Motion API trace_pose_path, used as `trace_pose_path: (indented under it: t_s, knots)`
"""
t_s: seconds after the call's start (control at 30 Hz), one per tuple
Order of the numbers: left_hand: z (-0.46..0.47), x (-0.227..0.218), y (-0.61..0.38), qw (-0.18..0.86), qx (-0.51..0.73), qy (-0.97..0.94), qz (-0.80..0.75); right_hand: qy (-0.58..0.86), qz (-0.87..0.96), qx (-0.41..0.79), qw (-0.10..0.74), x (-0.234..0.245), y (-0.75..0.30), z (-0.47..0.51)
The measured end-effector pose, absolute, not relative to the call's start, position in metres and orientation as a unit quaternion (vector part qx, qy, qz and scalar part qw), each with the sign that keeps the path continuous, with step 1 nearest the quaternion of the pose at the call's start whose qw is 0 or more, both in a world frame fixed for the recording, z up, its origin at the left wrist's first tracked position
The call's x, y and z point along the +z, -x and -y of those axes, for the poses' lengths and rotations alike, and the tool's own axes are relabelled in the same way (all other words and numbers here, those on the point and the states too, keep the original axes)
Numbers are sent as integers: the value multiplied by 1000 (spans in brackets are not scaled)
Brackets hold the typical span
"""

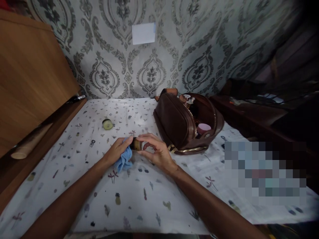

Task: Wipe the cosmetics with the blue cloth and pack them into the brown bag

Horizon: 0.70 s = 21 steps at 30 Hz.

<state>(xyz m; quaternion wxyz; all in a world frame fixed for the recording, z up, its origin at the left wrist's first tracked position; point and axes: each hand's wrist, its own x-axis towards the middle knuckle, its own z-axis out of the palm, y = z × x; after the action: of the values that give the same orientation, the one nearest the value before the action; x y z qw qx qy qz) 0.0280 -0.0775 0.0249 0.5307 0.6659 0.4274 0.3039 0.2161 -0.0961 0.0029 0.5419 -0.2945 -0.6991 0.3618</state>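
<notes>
My left hand [117, 150] is closed on a small blue cloth [124, 160] and presses it against a small dark jar [136, 143]. From the other side, my right hand [156, 151] pinches that jar between thumb and fingers, just above the white patterned sheet [139, 196]. A round yellowish lid [107, 124] lies loose on the sheet, behind and to the left of my hands.
An open brown leather toiletry bag [174, 124] stands just right of my hands, with a pink-capped item [203, 128] and small bottles inside. A wooden panel [30, 76] rises on the left. Patterned wallpaper [174, 49] backs the surface. Dark furniture stands at the right.
</notes>
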Motion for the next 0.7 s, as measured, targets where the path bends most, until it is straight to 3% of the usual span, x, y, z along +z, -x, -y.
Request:
trace_pose_path:
  t_s: [0.23,0.7]
  knots:
    - [76,20,-25,581,339,-629,-390,337,650,401,551,-1,-216,94]
    - [74,19,-23,547,361,-656,-373,336,640,423,546,-1,-218,92]
